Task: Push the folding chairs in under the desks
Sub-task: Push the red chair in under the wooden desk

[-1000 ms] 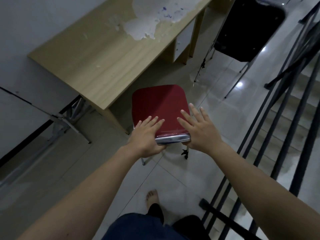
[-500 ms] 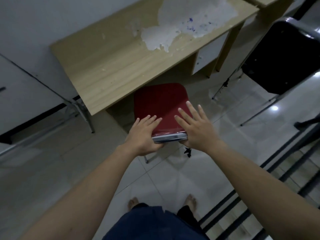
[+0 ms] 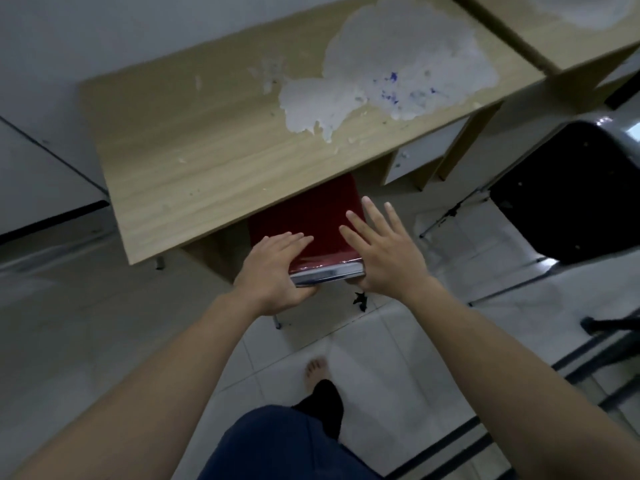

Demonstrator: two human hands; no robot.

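Red folding chair stands at the near edge of the wooden desk, its far portion hidden beneath the desktop and its chrome near rail exposed. Left hand lies on the near left corner of the chair, fingers together and flat on the red surface, palm wrapped over the rail. Right hand is at the near right corner, fingers spread apart and extended along the chair's right side; its heel meets the rail end, though how firmly it presses cannot be told. Desktop shows a large patch of peeled white laminate with blue marks toward its far right. Black folding chair stands to the right on the tiled floor, well clear of the desk. A second desk adjoins at far right. One bare foot shows near the bottom.
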